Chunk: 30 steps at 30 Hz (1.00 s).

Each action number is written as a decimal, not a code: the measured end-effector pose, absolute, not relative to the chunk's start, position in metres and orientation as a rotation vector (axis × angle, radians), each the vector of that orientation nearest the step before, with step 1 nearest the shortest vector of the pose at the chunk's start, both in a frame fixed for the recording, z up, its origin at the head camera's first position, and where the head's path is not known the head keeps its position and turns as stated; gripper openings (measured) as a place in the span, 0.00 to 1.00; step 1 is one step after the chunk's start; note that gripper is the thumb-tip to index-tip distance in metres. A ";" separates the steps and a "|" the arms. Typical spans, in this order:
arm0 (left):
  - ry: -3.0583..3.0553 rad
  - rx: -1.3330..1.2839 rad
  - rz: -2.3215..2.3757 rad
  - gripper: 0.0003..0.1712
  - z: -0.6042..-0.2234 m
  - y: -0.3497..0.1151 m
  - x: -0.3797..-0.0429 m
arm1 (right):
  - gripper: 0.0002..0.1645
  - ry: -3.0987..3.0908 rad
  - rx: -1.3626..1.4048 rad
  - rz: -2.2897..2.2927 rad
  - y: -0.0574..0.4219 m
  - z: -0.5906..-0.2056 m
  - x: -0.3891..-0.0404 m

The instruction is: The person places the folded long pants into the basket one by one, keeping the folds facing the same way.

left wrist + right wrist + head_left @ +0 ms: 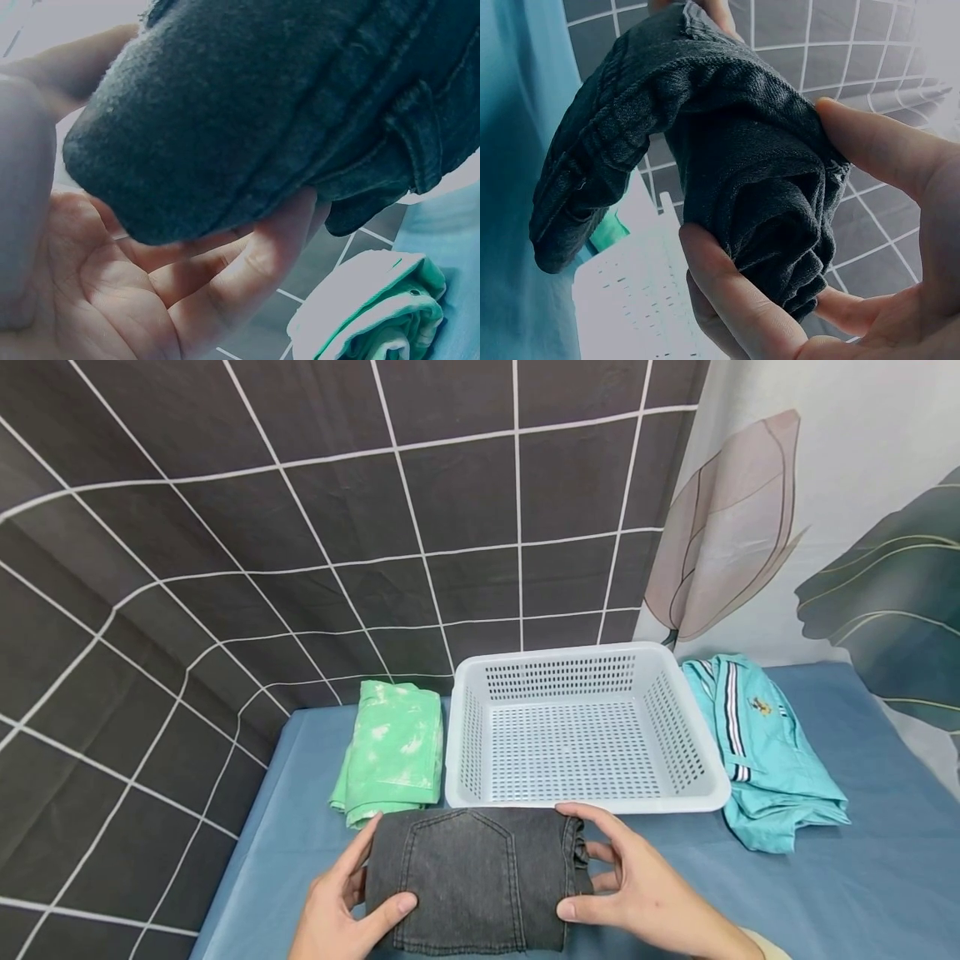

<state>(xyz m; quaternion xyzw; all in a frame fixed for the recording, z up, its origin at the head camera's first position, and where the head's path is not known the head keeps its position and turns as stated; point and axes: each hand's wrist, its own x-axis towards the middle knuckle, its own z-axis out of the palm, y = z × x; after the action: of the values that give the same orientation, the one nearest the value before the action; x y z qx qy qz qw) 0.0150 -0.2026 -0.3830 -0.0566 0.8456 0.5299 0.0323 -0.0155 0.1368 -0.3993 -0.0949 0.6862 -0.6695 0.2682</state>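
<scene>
Both hands hold a folded pair of dark grey jeans (pixel 465 877) by its two ends, in front of the basket. My left hand (pixel 352 893) grips the left end, thumb on the back pocket side and fingers behind. At the other end my right hand (pixel 630 885) pinches the bundle between thumb and fingers. The right wrist view shows the rolled layers of the jeans (pixel 765 202) between those fingers, with a gathered waistband flap hanging off to the side. In the left wrist view, a belt loop shows on the jeans (pixel 225 112).
A white perforated plastic basket (pixel 588 806) stands behind the jeans with nothing inside. Folded green cloth with white patches (pixel 397 743) lies left of it, and a folded turquoise garment with striped trim (pixel 780 760) lies right. A blue cover (pixel 885 893) spreads underneath; dark gridded fabric (pixel 465 493) hangs behind.
</scene>
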 end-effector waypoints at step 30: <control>2.715 -0.206 1.617 0.47 -0.376 -0.195 0.009 | 0.51 1.743 -0.282 -1.914 0.134 -0.398 -0.019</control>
<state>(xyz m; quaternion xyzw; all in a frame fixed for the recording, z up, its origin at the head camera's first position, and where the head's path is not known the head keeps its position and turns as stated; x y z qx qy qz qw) 0.0092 -0.1946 -0.3764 -0.0649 0.8573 0.5106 -0.0128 -0.0192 0.1335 -0.3979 -0.1042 0.6453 -0.7087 0.2654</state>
